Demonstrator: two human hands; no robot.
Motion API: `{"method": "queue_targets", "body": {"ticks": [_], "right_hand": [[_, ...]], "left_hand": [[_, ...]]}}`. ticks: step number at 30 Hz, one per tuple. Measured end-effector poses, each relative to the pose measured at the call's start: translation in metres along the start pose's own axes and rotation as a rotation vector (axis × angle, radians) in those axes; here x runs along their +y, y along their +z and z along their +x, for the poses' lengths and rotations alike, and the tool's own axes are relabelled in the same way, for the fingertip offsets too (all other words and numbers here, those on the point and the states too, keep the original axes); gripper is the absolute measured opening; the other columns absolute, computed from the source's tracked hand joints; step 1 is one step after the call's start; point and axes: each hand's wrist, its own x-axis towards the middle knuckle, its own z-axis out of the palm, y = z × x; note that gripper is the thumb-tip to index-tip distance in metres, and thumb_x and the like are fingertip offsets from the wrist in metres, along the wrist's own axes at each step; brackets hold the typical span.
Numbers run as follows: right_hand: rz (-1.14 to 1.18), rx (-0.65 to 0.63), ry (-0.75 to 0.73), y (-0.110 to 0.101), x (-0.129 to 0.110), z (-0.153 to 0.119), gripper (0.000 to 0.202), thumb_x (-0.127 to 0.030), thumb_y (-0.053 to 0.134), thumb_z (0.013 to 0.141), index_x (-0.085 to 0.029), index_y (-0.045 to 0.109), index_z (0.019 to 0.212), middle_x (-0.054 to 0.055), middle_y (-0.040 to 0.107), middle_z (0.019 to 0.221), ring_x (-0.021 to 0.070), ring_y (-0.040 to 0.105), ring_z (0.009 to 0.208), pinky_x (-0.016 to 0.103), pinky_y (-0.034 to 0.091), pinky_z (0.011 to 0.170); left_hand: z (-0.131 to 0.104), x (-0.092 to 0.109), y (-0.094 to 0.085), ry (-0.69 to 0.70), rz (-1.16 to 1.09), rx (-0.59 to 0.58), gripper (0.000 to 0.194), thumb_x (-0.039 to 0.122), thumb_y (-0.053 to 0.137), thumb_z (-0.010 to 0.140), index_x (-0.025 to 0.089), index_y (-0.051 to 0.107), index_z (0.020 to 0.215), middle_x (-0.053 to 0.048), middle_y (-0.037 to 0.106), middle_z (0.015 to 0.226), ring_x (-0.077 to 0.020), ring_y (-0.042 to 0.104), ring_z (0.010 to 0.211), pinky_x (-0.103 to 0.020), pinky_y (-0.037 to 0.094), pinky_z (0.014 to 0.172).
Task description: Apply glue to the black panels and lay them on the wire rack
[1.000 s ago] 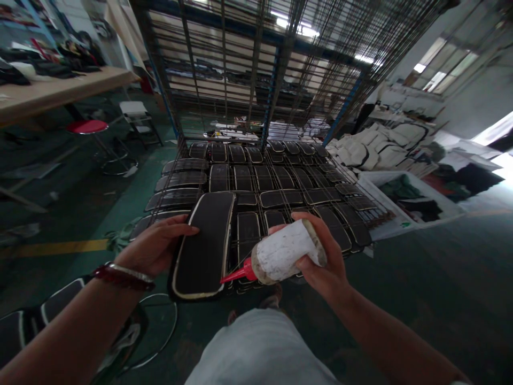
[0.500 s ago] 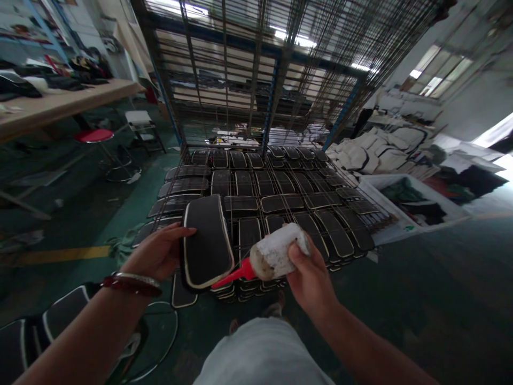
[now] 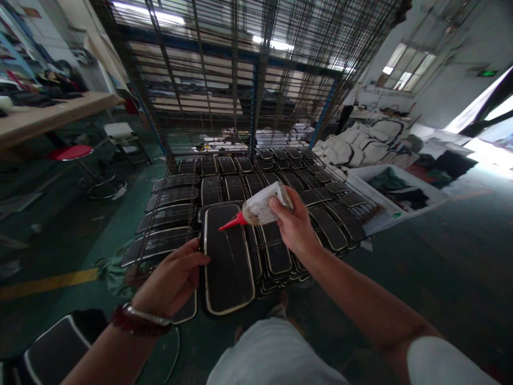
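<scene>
"Can you see the whole left hand point(image 3: 176, 280)?"
"No, some fingertips vanish behind the black panel point(image 3: 228, 267)."
"And the right hand point(image 3: 294, 219)?"
"Partly hidden by the bottle point(image 3: 262, 206). Whether the red nozzle point(image 3: 232, 220) touches the panel, I can't tell."
"Left of the left hand, the brown table point(image 3: 52, 115) runs out of sight."
"The wire rack point(image 3: 224, 52), beyond both hands, gets cut off on top."
"Those small things point(image 3: 224, 146) behind it?"
"Too tiny to name from here."
</scene>
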Motion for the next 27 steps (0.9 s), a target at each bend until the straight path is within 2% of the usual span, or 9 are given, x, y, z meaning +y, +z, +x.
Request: {"method": "queue_targets", "body": {"ticks": [4, 7, 11, 14, 16, 18, 22, 24, 27], "right_hand": [[-0.083, -0.158, 0.034, -0.009, -0.004, -0.010, 0.048, -0.052, 0.098, 0.083, -0.029, 0.078, 0.120, 0.002, 0.072, 0.108, 0.0221, 0.065, 0.097, 0.032, 0.057, 0.083], [-0.052, -0.262, 0.131, -0.017, -0.013, -0.006, 0.049, -0.050, 0.102, 0.078, -0.028, 0.080, 0.116, 0.001, 0.073, 0.102, 0.0217, 0.065, 0.091, 0.033, 0.055, 0.080], [-0.056, -0.197, 0.039, -0.025, -0.021, 0.017, 0.051, -0.053, 0.103, 0.076, -0.029, 0.079, 0.114, 0.001, 0.072, 0.101, 0.0219, 0.064, 0.090, 0.033, 0.056, 0.078], [-0.136, -0.140, -0.102, -0.028, -0.021, 0.025, 0.057, -0.055, 0.100, 0.080, -0.031, 0.075, 0.125, 0.004, 0.072, 0.118, 0.0261, 0.066, 0.108, 0.037, 0.059, 0.090], [-0.149, -0.148, -0.112, -0.030, -0.017, 0.021, 0.062, -0.054, 0.100, 0.082, -0.033, 0.072, 0.133, 0.005, 0.072, 0.128, 0.0289, 0.066, 0.119, 0.040, 0.061, 0.096], [-0.084, -0.189, -0.011, -0.031, -0.010, 0.014, 0.064, -0.052, 0.101, 0.081, -0.031, 0.072, 0.133, 0.006, 0.074, 0.125, 0.0289, 0.069, 0.116, 0.040, 0.063, 0.093], [0.233, -0.175, 0.474, -0.038, 0.004, 0.003, 0.051, -0.048, 0.104, 0.079, -0.022, 0.076, 0.111, 0.004, 0.079, 0.098, 0.0242, 0.076, 0.087, 0.034, 0.067, 0.073], [0.437, -0.076, 0.667, -0.041, 0.011, -0.001, 0.047, -0.043, 0.104, 0.081, -0.019, 0.075, 0.109, 0.007, 0.082, 0.102, 0.0249, 0.080, 0.092, 0.033, 0.069, 0.074], [0.664, -0.028, 0.818, -0.042, 0.023, -0.010, 0.045, -0.039, 0.099, 0.087, -0.015, 0.073, 0.116, 0.014, 0.083, 0.114, 0.0282, 0.081, 0.109, 0.033, 0.071, 0.078]], "left_hand": [[0.004, 0.002, -0.008, 0.033, 0.026, -0.027, 0.052, -0.005, 0.071, 0.079, 0.009, 0.070, 0.129, -0.014, 0.090, 0.092, -0.0302, 0.087, 0.074, -0.041, 0.074, 0.068], [0.006, 0.004, -0.015, 0.034, 0.026, -0.049, 0.050, -0.002, 0.078, 0.073, 0.010, 0.072, 0.122, -0.014, 0.090, 0.090, -0.0309, 0.087, 0.073, -0.042, 0.074, 0.068], [0.005, 0.005, -0.015, 0.020, 0.032, -0.089, 0.046, 0.001, 0.084, 0.069, 0.013, 0.076, 0.113, -0.012, 0.090, 0.091, -0.0315, 0.088, 0.081, -0.040, 0.074, 0.072], [0.006, 0.004, -0.015, 0.012, 0.016, -0.101, 0.047, 0.001, 0.086, 0.068, 0.014, 0.078, 0.112, -0.012, 0.091, 0.094, -0.0340, 0.088, 0.087, -0.042, 0.075, 0.076], [0.010, 0.004, -0.019, 0.009, 0.009, -0.090, 0.048, 0.000, 0.086, 0.069, 0.014, 0.079, 0.114, -0.013, 0.091, 0.097, -0.0354, 0.088, 0.089, -0.044, 0.075, 0.078], [0.014, 0.004, -0.025, 0.004, 0.021, -0.070, 0.048, -0.001, 0.085, 0.072, 0.014, 0.080, 0.117, -0.014, 0.091, 0.101, -0.0354, 0.089, 0.089, -0.045, 0.075, 0.078], [0.024, 0.007, -0.036, 0.035, 0.010, -0.004, 0.053, -0.008, 0.079, 0.074, 0.013, 0.080, 0.123, -0.015, 0.090, 0.106, -0.0344, 0.089, 0.089, -0.040, 0.075, 0.074], [0.027, 0.009, -0.035, 0.061, -0.033, 0.042, 0.058, -0.010, 0.077, 0.072, 0.011, 0.079, 0.126, -0.016, 0.090, 0.105, -0.0350, 0.089, 0.090, -0.038, 0.075, 0.070], [0.033, 0.010, -0.028, 0.049, -0.069, 0.071, 0.062, -0.009, 0.075, 0.073, 0.010, 0.077, 0.132, -0.017, 0.090, 0.101, -0.0351, 0.089, 0.085, -0.037, 0.074, 0.066]]}}
